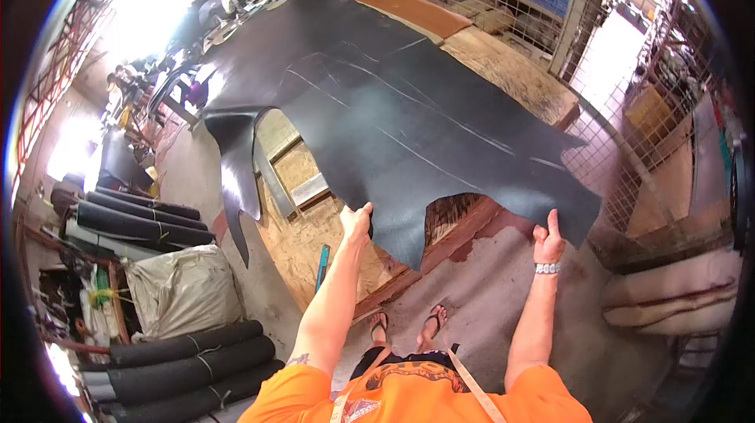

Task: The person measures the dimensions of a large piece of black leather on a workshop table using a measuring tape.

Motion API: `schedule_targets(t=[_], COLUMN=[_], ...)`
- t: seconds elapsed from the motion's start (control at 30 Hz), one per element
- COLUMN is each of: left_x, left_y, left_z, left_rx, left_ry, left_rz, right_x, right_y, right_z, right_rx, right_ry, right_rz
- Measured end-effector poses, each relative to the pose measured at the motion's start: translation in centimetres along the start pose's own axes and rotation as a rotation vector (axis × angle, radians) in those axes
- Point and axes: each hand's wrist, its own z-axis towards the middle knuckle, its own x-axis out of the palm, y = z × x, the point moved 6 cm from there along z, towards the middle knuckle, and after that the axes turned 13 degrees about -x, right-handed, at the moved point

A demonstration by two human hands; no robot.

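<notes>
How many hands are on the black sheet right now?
2. The left hand grips the black sheet at its near edge, mid-way; the right hand grips its near right corner. None seems hidden.

Left hand (356,221) and right hand (547,240) grip the near edge of a large black leather hide (393,101) spread over a wooden surface (503,69) at frame centre.

You can read no text, number or brand here. The print on your orange shirt (409,390) is too distorted to read; the black hide (393,101) carries only pale lines.
</notes>
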Motion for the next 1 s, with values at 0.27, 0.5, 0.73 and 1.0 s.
schedule_targets(t=[0.27,0.5,0.73,1.0], left_x=[3.6,-7.2,-38.3,-56.7], left_y=[1.3,-3.4,-5.5,-8.3], left_z=[0.9,-5.3,-0.8,14.2], left_rx=[-0.045,-0.142,0.083,0.063], left_ry=[-0.001,0.149,-0.618,-0.862], left_rz=[0.304,0.730,0.584,0.602], right_x=[-5.1,-3.6,0.6,25.8], right_y=[-7.3,-9.2,-10.9,-6.2], right_z=[-0.7,-5.1,-22.0,-38.7], right_rx=[0.359,0.412,0.106,-0.119], right_ry=[-0.009,0.060,0.477,1.009], right_rz=[-0.015,-0.003,-0.627,-0.932])
